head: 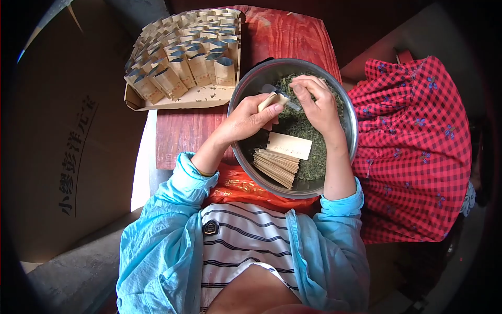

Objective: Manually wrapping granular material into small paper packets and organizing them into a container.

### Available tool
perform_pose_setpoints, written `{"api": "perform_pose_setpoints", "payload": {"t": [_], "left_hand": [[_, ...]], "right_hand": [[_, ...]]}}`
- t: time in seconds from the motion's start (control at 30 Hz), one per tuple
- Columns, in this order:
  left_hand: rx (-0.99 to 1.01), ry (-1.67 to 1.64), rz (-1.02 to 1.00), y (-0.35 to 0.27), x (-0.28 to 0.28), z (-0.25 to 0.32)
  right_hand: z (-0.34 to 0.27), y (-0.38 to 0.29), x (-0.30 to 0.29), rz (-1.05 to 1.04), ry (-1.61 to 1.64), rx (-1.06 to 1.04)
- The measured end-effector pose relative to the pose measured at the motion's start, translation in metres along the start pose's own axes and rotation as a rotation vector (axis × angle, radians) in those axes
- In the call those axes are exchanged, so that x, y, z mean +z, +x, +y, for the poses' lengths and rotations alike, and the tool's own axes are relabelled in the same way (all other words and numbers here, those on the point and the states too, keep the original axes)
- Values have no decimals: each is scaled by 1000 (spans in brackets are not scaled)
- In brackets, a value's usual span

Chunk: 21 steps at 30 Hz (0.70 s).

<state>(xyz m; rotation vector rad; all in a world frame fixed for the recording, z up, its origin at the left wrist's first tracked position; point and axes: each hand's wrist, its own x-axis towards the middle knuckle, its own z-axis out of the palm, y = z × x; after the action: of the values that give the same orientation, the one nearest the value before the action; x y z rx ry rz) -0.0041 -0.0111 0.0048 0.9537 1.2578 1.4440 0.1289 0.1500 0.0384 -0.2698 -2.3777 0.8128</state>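
My left hand (257, 114) grips a small kraft paper packet (271, 101) over a round metal basin (355, 129). Right of it, my right hand (315, 98) is raised over the basin with its fingers bent; whether something is between the fingertips cannot be told. A clear plastic piece (293, 105), perhaps a scoop, shows between the hands, partly hidden by the packet. Dried green leaves (310, 131), like loose tea, fill much of the basin. On them lie a single flat kraft packet (289, 145) bearing print and a fanned stack of flat packets (276, 167).
A cardboard tray (184, 105) crowded with upright, open-topped paper packets (225, 72) stands on a red wooden table (188, 135) at the back left. A large cardboard box (78, 137) is at the left. Red checked cloth (411, 157) hangs at the right; red plastic (235, 188) lies below the basin.
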Motion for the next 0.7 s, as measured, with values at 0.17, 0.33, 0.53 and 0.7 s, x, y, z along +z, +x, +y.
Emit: {"api": "perform_pose_setpoints", "payload": {"t": [0.17,0.33,0.53,0.7], "left_hand": [[95,104,5,3,-3,-8],[158,-32,149,4,-2,-12],[150,-4,161,0,-8,-11],[100,-50,181,0,-7,-9]], "right_hand": [[-12,-8,10,-157,148,91],[-14,-5,3,-116,262,217],[-16,-7,9,-118,295,205],[-18,-8,5,-229,258,209]]}}
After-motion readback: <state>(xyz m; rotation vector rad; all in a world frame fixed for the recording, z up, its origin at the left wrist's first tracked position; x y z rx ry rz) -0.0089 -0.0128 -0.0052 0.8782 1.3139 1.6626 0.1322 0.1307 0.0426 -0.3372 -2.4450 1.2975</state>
